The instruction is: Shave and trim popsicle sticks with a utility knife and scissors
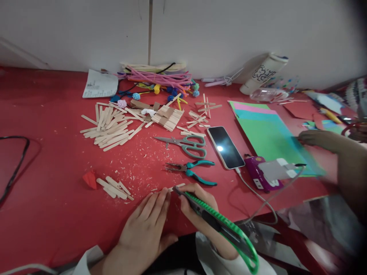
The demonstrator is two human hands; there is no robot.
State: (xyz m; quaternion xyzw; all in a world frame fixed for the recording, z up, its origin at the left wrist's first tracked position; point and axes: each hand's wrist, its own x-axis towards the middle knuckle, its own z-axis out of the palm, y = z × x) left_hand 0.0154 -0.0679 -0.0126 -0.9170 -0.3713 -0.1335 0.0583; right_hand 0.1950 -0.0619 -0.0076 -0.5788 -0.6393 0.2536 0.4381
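My right hand is closed round a green utility knife, its blade tip down at a wooden craft stick on the red table. Beside the blade, my left hand lies flat on the table, fingers stretched out, the fingertips pressing near the stick. Wood shavings are scattered just beyond both hands.
Teal-handled pliers, scissors and a phone on a cable lie behind my hands. A pile of craft sticks, a few cut pieces, pipe cleaners and coloured paper lie further back. Another person's hand rests at right.
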